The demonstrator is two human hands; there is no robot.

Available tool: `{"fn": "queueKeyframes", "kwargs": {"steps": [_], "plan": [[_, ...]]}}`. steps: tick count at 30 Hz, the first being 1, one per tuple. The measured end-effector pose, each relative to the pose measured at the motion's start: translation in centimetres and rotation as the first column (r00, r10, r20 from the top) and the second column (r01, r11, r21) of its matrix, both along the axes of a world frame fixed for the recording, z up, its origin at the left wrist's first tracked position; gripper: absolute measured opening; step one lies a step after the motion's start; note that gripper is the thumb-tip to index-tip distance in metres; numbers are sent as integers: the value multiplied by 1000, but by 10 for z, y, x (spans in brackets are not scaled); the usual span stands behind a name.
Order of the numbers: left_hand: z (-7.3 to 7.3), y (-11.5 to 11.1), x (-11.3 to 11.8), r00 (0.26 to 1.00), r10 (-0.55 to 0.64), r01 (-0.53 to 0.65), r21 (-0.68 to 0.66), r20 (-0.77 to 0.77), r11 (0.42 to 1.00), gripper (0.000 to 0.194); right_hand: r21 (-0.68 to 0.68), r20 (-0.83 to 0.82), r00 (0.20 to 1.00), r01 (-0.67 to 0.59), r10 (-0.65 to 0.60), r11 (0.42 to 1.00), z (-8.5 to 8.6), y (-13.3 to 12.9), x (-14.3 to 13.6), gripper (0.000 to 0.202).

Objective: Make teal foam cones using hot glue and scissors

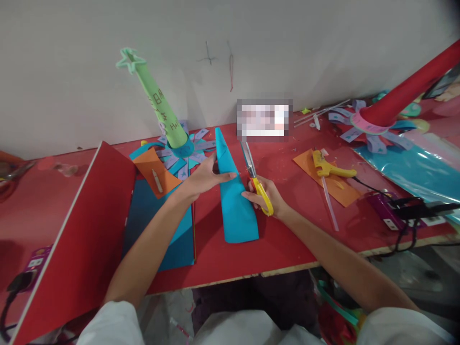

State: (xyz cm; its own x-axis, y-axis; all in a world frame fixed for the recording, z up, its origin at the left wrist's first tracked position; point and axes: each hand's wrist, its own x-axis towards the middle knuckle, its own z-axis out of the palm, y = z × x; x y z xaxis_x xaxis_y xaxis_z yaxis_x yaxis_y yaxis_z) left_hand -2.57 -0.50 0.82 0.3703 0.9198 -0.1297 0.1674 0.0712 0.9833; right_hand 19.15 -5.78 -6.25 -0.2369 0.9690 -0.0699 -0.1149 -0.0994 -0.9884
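Observation:
A blue paper cone [237, 211] lies on the red table [212, 266], its narrow tip toward the wall and its wide end toward me. My left hand [206, 177] grips its upper left side, with the thumb across the top. At the cone's right side my right hand [268, 194] is closed around scissors [265, 196] with yellow handles, their blades pointing away from me. The right fingertips are at the cone's edge. Left of the cone are blue sheets [176, 249], with an orange paper [154, 167] and a small white tool above them.
A green paper tube [158, 103] with a star top stands at the back left. A red divider [93, 206] rises at the left. To the right are a yellow glue gun [332, 170] on orange paper, a purple power strip [384, 208] with cables, and a red cone [413, 91].

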Motion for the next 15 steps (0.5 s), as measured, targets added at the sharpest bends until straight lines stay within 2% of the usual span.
{"fn": "queueKeyframes", "kwargs": {"steps": [4, 9, 13, 15], "plan": [[-3, -1, 0, 998, -58, 54, -87, -35, 995, 73, 21, 20, 1000, 22, -22, 1000, -2, 1, 2, 58], [-9, -2, 3, 988, -146, 137, -142, -53, 980, 66, 76, 24, 999, 40, -42, 996, -8, 3, 5, 56], [-10, 0, 1, 989, -146, 147, -129, 23, 981, 63, 67, 28, 997, 65, -67, 996, -9, 4, 5, 57], [-8, 3, -2, 991, -135, 135, -130, 7, 982, 61, 72, 5, 997, 74, -75, 995, -7, 4, 4, 59]]}}
